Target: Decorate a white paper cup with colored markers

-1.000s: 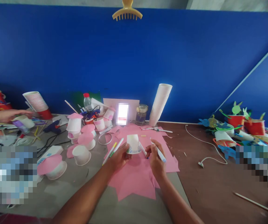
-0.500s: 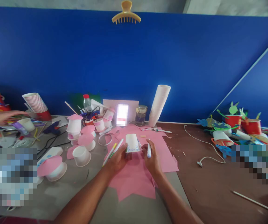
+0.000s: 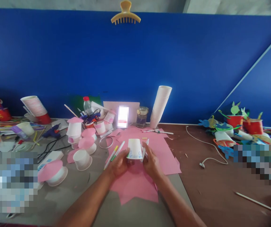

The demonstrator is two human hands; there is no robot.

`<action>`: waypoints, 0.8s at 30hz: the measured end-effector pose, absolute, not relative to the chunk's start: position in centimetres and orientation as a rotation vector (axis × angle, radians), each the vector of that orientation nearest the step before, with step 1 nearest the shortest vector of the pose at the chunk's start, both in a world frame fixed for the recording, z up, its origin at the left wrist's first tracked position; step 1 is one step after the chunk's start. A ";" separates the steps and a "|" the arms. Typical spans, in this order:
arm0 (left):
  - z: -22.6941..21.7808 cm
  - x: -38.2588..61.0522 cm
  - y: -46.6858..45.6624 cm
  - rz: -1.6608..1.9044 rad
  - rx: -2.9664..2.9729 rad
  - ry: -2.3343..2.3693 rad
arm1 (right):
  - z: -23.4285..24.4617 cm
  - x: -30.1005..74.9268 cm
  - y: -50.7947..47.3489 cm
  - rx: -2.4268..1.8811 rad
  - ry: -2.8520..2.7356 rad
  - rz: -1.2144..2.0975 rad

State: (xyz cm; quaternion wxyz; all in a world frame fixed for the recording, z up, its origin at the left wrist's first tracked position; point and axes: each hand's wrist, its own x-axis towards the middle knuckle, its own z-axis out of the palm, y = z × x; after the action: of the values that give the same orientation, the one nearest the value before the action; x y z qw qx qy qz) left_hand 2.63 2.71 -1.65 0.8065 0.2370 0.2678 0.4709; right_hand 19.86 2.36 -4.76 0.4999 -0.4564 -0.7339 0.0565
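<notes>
An upturned white paper cup point(image 3: 134, 148) has blue and green drawings near its rim. My left hand point(image 3: 120, 164) is closed on the cup's left side, its fingertips partly hidden below the rim. Close to the cup's right side, my right hand point(image 3: 152, 160) is closed around a white marker point(image 3: 146, 145) that points upward. Whether the right fingers also touch the cup, I cannot tell. Left of the cup lie a yellow-tipped marker point(image 3: 111, 154) and a white-and-green marker point(image 3: 117, 151). Pink paper point(image 3: 135, 189) spreads under both hands.
Several white cups with pink paper tops point(image 3: 87, 143) stand to the left. Behind are a leaning cup stack point(image 3: 160, 107), a glass jar point(image 3: 142, 116) and a bright blurred screen point(image 3: 123, 116). A white cable point(image 3: 211, 143) and a thin stick point(image 3: 259, 203) lie right.
The cup has come slightly lower and nearer. My right hand has turned, and its marker now stands upright beside the cup. Another person's hand at the far left has left view.
</notes>
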 end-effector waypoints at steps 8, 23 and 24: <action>-2.0 2.5 2.3 0.899 0.634 0.565 | -3.4 19.7 2.0 -1.157 -1.932 0.163; -1.2 2.2 3.3 1.079 0.453 0.566 | -3.9 21.0 2.6 -1.265 -1.611 0.139; -1.0 2.2 3.5 1.095 0.417 0.566 | -4.0 21.1 2.6 -1.268 -1.572 0.168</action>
State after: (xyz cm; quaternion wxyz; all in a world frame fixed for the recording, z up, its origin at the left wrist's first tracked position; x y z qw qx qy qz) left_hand 2.16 3.47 -0.95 0.7955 0.1943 0.2636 0.5098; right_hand 21.14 2.64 -4.00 0.5290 -0.5311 -0.6582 0.0704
